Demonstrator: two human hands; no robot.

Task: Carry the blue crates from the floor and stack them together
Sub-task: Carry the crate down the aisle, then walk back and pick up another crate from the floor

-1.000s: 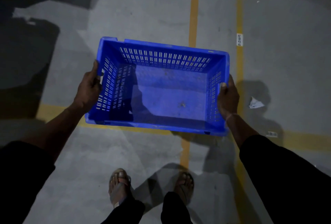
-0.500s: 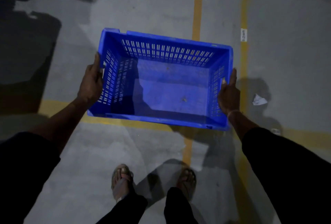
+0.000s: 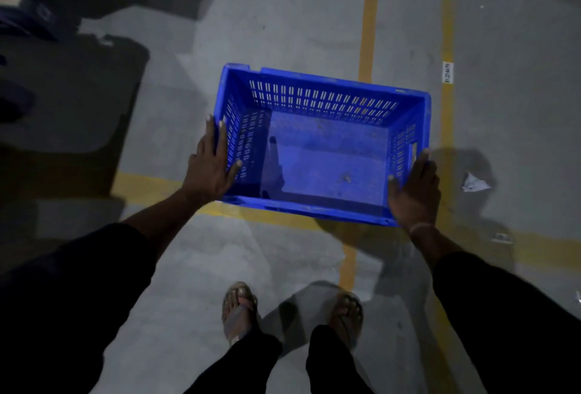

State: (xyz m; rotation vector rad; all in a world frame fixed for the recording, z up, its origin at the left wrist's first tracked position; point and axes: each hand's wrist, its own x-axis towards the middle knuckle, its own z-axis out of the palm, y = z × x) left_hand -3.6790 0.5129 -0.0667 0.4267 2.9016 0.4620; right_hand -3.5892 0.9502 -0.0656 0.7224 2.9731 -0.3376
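Clearly the blue crate [image 3: 323,148] is empty, rigid plastic, probably light; you hold it above the floor [image 3: 283,16]. Your left hand [image 3: 210,164] lies flat-fingered on its left wall, your right hand [image 3: 415,192] clasps the right rim beside the handle slot.

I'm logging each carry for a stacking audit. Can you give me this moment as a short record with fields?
item: blue crate, slotted walls, nothing inside
left hand: flat against the crate's left wall, fingers straight
right hand: on the crate's right end near the handle slot; grip unclear
floor: grey, yellow lines
nearby: crumpled paper right of the crate
stack: not in view
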